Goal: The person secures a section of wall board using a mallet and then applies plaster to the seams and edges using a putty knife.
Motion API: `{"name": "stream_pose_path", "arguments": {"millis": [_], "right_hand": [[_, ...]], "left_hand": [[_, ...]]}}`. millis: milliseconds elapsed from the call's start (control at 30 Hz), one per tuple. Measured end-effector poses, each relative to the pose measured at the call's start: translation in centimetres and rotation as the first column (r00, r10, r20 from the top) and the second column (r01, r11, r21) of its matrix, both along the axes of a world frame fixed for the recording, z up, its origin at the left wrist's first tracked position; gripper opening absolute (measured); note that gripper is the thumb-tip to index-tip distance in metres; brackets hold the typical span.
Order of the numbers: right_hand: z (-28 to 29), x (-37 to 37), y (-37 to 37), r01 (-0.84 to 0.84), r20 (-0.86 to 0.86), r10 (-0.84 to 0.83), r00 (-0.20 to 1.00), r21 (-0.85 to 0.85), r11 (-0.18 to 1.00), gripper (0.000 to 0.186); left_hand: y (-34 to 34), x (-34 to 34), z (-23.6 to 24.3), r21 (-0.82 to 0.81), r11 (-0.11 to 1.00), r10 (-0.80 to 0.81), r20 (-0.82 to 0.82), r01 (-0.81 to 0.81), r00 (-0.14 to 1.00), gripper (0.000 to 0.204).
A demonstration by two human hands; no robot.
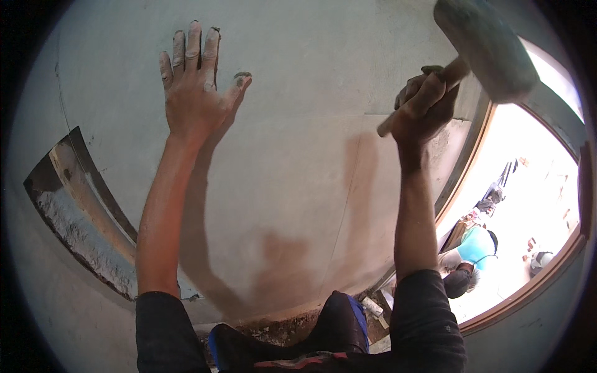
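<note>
Black elbow-length sleeves (169,329), bare hands (194,102), pale-dusted left fingers (193,46), blue-edged dark trousers (336,323), perhaps reddish shirt print (305,360)

1. The place looks like a building under construction or renovation.
2. A broad grey wall (286,93) stands bare, marked by thin lines.
3. At left, a rough-edged gap (81,236) exposes coarse, pale material.
4. Loose debris (280,331) lies along the wall's foot.
5. Beyond a wooden frame (540,288), a person (477,245) bends in bright light.
</note>
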State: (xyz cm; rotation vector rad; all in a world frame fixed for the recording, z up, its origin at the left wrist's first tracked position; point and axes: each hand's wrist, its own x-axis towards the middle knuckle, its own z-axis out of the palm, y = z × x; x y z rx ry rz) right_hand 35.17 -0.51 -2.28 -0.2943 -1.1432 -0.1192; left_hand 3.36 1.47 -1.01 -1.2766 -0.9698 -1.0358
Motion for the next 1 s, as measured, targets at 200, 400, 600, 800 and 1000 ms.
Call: {"name": "stream_pose_path", "arguments": {"millis": [200,400,600,800,1000], "right_hand": [[0.0,0.8,2.9,0.462,0.280,-0.420,0.863,-0.106,0.880,0.023],[2.5,-1.3,1.9,0.246,0.035,-0.246,0.969,-0.008,0.969,0.017],[3.6,4.9,5.2,0.429,0.275,-0.449,0.850,0.131,0.894,0.032],[3.6,4.8,10.5,0.859,0.300,-0.856,0.421,0.173,0.482,0.039],[6.1,2.7,5.4,0.378,0.184,-0.346,0.920,-0.190,0.906,0.036]], "left_hand": [[0.4,0.0,-0.7,-0.065,0.998,0.025,0.034,-0.023,0.999,0.085],[-1.2,-0.3,0.2,-0.075,0.997,0.020,0.041,-0.017,0.999,0.087],[-1.9,0.0,-0.7,-0.100,0.973,-0.200,0.071,0.206,0.977,0.085],[-2.1,1.0,-0.1,-0.114,0.977,-0.177,0.066,0.183,0.982,0.088],[-2.1,-1.2,-0.2,-0.136,0.980,-0.138,0.058,0.145,0.989,0.086]]}}
